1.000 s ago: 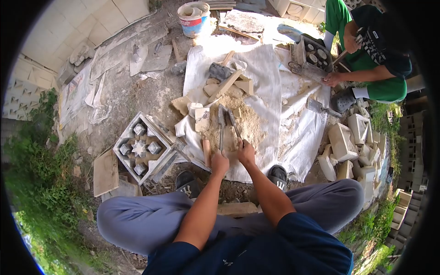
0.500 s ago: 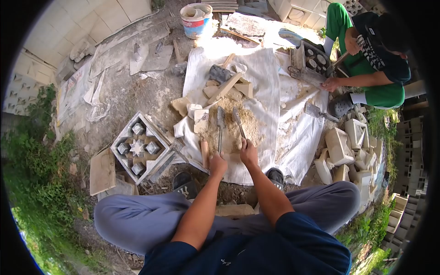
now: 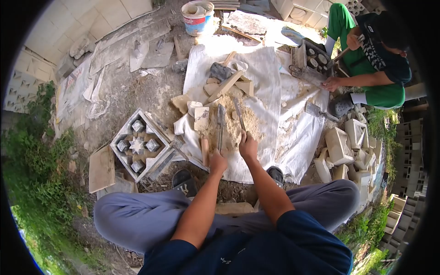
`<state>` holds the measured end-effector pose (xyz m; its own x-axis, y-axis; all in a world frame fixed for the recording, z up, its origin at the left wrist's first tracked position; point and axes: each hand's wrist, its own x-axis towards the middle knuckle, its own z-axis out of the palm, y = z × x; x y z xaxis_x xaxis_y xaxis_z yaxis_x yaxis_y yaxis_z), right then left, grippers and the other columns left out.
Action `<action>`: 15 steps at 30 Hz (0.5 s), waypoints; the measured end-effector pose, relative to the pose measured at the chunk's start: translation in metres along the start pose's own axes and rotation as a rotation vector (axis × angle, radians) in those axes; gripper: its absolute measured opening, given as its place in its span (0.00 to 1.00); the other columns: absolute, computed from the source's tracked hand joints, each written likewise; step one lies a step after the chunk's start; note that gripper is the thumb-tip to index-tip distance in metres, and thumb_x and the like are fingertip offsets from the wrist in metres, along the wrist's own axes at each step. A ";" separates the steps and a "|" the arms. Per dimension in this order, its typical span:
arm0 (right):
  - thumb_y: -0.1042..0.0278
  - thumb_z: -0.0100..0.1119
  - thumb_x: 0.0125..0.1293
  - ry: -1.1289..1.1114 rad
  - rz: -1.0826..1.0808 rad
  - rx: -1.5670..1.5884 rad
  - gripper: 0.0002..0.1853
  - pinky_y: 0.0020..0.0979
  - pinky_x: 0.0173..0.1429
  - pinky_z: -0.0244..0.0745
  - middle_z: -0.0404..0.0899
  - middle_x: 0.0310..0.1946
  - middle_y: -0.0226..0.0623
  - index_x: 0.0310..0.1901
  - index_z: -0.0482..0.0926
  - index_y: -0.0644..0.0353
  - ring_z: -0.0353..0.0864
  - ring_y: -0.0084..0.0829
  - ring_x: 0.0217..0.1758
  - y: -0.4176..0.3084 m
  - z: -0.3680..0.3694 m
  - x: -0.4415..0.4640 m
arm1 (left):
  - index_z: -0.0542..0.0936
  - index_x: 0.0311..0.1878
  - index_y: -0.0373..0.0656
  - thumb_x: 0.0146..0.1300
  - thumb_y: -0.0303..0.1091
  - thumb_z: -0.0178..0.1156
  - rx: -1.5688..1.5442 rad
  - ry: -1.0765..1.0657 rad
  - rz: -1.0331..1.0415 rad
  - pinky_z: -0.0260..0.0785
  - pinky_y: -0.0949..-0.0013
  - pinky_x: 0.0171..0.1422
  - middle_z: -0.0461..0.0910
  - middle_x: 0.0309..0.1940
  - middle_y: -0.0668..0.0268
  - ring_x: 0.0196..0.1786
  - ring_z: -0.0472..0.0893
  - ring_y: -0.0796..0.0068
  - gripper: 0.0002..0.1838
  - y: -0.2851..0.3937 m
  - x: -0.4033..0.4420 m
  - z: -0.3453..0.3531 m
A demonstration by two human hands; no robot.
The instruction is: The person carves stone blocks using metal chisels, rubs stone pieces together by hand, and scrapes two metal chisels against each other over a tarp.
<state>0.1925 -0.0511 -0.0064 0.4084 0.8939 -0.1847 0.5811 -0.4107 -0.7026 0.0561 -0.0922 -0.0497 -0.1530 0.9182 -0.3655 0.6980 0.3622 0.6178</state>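
Observation:
My left hand (image 3: 218,162) is wrapped round a long, narrow trowel (image 3: 221,121), its blade pointing away from me over a heap of pale sandy mix (image 3: 231,117). Just to the right, my right hand (image 3: 248,145) grips a second slim metal trowel (image 3: 239,112), whose tip is in the heap. The heap lies on a white sheet (image 3: 256,68). At its left side are a small pale block (image 3: 201,118) and a wooden stick (image 3: 205,151). A square mould (image 3: 140,145) with a star and raised blocks sits to my left.
Stone and wood pieces (image 3: 224,85) lie beyond the heap. A bucket (image 3: 198,20) stands at the back. At upper right, a co-worker in green trousers (image 3: 340,27) handles another mould (image 3: 300,57). Cast blocks (image 3: 340,145) are piled at right; a board (image 3: 101,169) leans at left.
The right-hand trowel has shifted slightly away from me and its tip sits farther into the heap. My left hand has barely moved. The co-worker's raised hand has shifted slightly.

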 end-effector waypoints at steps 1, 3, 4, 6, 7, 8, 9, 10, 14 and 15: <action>0.51 0.43 0.72 -0.004 0.036 -0.033 0.21 0.53 0.38 0.68 0.77 0.26 0.60 0.38 0.75 0.64 0.77 0.62 0.35 0.020 0.010 -0.004 | 0.72 0.49 0.35 0.69 0.39 0.47 -0.001 0.005 0.006 0.68 0.44 0.48 0.78 0.37 0.39 0.44 0.77 0.37 0.16 0.005 -0.003 -0.003; 0.50 0.43 0.72 -0.001 0.067 -0.048 0.23 0.54 0.40 0.68 0.77 0.26 0.61 0.37 0.76 0.65 0.76 0.63 0.37 0.025 0.017 0.003 | 0.73 0.48 0.33 0.70 0.41 0.47 0.008 -0.056 -0.072 0.67 0.45 0.52 0.77 0.42 0.38 0.49 0.76 0.36 0.18 0.015 -0.002 -0.016; 0.48 0.43 0.72 -0.044 0.077 0.014 0.24 0.54 0.41 0.68 0.77 0.27 0.62 0.35 0.77 0.65 0.76 0.63 0.37 0.021 0.013 0.005 | 0.73 0.48 0.33 0.70 0.41 0.47 0.013 -0.055 -0.077 0.67 0.45 0.52 0.77 0.42 0.38 0.49 0.76 0.36 0.18 0.013 0.000 -0.018; 0.47 0.45 0.71 -0.071 0.095 0.051 0.27 0.53 0.41 0.68 0.76 0.26 0.63 0.31 0.77 0.67 0.76 0.63 0.36 0.019 0.007 0.004 | 0.73 0.48 0.35 0.68 0.39 0.48 0.052 -0.055 -0.027 0.69 0.44 0.48 0.79 0.38 0.39 0.45 0.77 0.37 0.16 0.006 -0.001 -0.012; 0.48 0.45 0.72 -0.038 0.062 0.073 0.26 0.51 0.37 0.67 0.75 0.24 0.61 0.30 0.76 0.67 0.76 0.62 0.33 0.009 -0.001 0.005 | 0.72 0.47 0.35 0.69 0.40 0.47 -0.002 -0.046 -0.016 0.69 0.44 0.47 0.79 0.36 0.38 0.44 0.78 0.37 0.16 0.005 0.001 -0.010; 0.49 0.45 0.72 -0.012 0.029 0.095 0.25 0.49 0.34 0.67 0.74 0.21 0.59 0.30 0.74 0.67 0.75 0.60 0.29 -0.001 -0.007 0.004 | 0.72 0.47 0.35 0.69 0.40 0.47 -0.007 -0.041 -0.014 0.69 0.44 0.47 0.79 0.36 0.38 0.44 0.78 0.37 0.16 0.005 0.004 -0.007; 0.49 0.45 0.72 -0.017 0.029 0.093 0.25 0.49 0.34 0.67 0.74 0.21 0.59 0.30 0.74 0.67 0.75 0.60 0.29 -0.020 -0.017 0.003 | 0.72 0.47 0.36 0.70 0.40 0.46 -0.009 -0.031 -0.025 0.69 0.44 0.47 0.79 0.35 0.39 0.43 0.78 0.37 0.16 0.009 0.001 -0.010; 0.51 0.45 0.72 0.068 -0.061 0.191 0.24 0.47 0.31 0.65 0.72 0.19 0.56 0.29 0.72 0.67 0.73 0.58 0.25 -0.043 -0.028 0.005 | 0.72 0.47 0.36 0.70 0.40 0.46 -0.011 -0.025 -0.039 0.69 0.44 0.47 0.79 0.34 0.39 0.43 0.78 0.37 0.16 0.010 -0.003 -0.012; 0.55 0.44 0.74 0.241 -0.294 0.371 0.21 0.39 0.23 0.58 0.64 0.13 0.50 0.27 0.67 0.65 0.65 0.50 0.16 -0.058 -0.041 0.018 | 0.72 0.47 0.35 0.71 0.40 0.45 -0.020 -0.015 -0.043 0.68 0.44 0.46 0.79 0.33 0.39 0.42 0.78 0.36 0.16 0.006 -0.003 -0.002; 0.53 0.43 0.73 0.204 -0.241 0.292 0.21 0.45 0.29 0.65 0.71 0.17 0.55 0.31 0.72 0.65 0.72 0.55 0.22 -0.043 -0.035 0.016 | 0.71 0.47 0.35 0.71 0.40 0.45 -0.005 -0.034 -0.047 0.68 0.44 0.46 0.79 0.33 0.39 0.42 0.78 0.36 0.16 0.011 -0.005 -0.008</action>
<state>0.1984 -0.0253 0.0449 0.4332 0.8922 0.1276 0.4655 -0.1003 -0.8794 0.0588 -0.0916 -0.0360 -0.1622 0.8941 -0.4175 0.6869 0.4061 0.6027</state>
